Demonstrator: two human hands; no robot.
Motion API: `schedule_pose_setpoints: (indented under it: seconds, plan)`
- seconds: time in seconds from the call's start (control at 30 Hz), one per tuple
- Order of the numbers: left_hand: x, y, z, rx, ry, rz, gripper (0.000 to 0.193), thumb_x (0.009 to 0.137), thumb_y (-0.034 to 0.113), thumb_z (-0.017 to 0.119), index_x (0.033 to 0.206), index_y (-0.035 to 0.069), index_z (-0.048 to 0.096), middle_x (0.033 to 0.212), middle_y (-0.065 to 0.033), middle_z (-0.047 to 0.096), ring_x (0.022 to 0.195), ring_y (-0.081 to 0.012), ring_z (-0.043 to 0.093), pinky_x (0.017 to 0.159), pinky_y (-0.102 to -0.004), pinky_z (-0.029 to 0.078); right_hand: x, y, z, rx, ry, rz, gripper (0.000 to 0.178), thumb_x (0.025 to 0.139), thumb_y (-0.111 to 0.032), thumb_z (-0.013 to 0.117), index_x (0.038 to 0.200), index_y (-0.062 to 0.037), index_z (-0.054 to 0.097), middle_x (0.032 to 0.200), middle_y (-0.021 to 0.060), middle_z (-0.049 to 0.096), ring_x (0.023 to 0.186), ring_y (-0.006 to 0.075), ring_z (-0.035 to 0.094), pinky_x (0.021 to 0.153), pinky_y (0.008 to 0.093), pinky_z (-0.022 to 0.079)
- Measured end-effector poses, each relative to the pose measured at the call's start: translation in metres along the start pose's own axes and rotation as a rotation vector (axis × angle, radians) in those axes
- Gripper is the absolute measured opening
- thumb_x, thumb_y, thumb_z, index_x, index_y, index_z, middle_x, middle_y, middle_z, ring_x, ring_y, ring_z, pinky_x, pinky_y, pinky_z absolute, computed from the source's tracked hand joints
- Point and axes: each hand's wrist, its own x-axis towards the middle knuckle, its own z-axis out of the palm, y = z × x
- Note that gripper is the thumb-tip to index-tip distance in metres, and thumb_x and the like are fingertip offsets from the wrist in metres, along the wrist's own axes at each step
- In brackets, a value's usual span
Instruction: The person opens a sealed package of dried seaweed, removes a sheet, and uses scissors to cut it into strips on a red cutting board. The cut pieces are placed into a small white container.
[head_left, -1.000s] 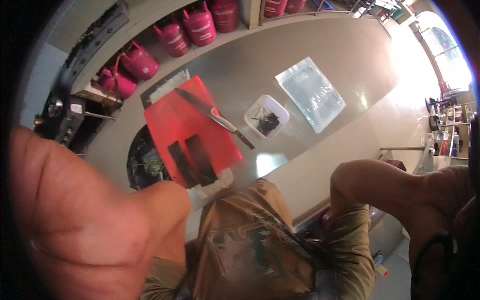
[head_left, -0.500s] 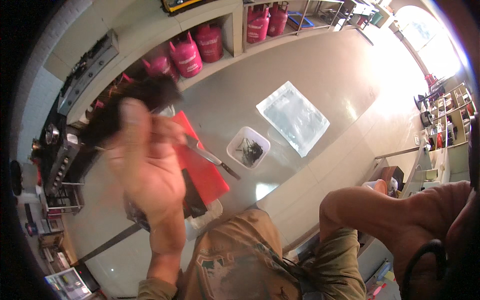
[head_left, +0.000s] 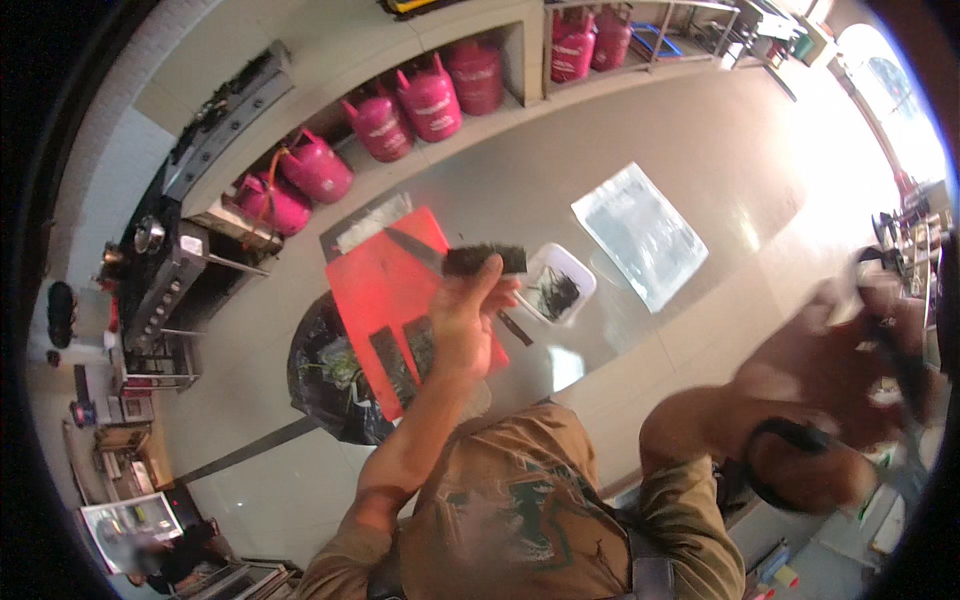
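My left hand (head_left: 468,320) is closed on a dark strip of seaweed (head_left: 485,260), thumb on top, above the red cutting board (head_left: 350,285). A knife (head_left: 412,246) lies beneath that hand, its middle hidden and its brown handle end showing past the fingers. More dark seaweed pieces (head_left: 392,362) rest on the board's near part. Just right of the strip sits a white tub (head_left: 582,278) with thin dark shreds inside. At the right edge, my right hand (head_left: 810,355) is raised and motion-blurred, holding what look like black-handled scissors (head_left: 790,435); a black loop surrounds the thumb.
A silver pouch (head_left: 640,235) lies on the metal table right of the tub. Left of the board is a black plastic bag (head_left: 315,385) with greens. Several pink gas cylinders (head_left: 430,100) stand under the far counter. A stove (head_left: 175,290) is at the left.
My left hand has swung right from the board's left side with the dark seaweed, stopping near the tub. My right hand has turned and risen at the right edge. The view has shifted too.
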Motion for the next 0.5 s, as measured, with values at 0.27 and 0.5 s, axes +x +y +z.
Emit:
schedule_pose_setpoints:
  seconds: [0.27,0.5]
  plan:
    - [-0.006,-0.066,-0.091,-0.151,0.263,-0.434,0.023,0.1,0.019,0.081,0.118,0.008,0.07,0.105,-0.0052,0.075,0.096,-0.02,0.075,0.083,-0.0347,0.062,-0.253,-0.018,-0.008,-0.305,-0.21,1.623,0.036,0.1,-0.034,0.082,0.11,-0.0048,0.063,0.097,0.0028,0.062,0.087,0.015,0.059,0.077,0.0313,0.048]
    - [-0.008,-0.087,-0.062,-0.054,0.328,-0.425,0.03,0.099,0.019,0.081,0.122,0.006,0.068,0.108,-0.0061,0.075,0.094,-0.0214,0.075,0.083,-0.0366,0.063,-0.259,-0.023,-0.001,-0.222,-0.569,1.753,0.071,0.094,-0.065,0.077,0.115,0.0013,0.064,0.085,0.0166,0.067,0.081,0.0222,0.061,0.075,0.0424,0.052]
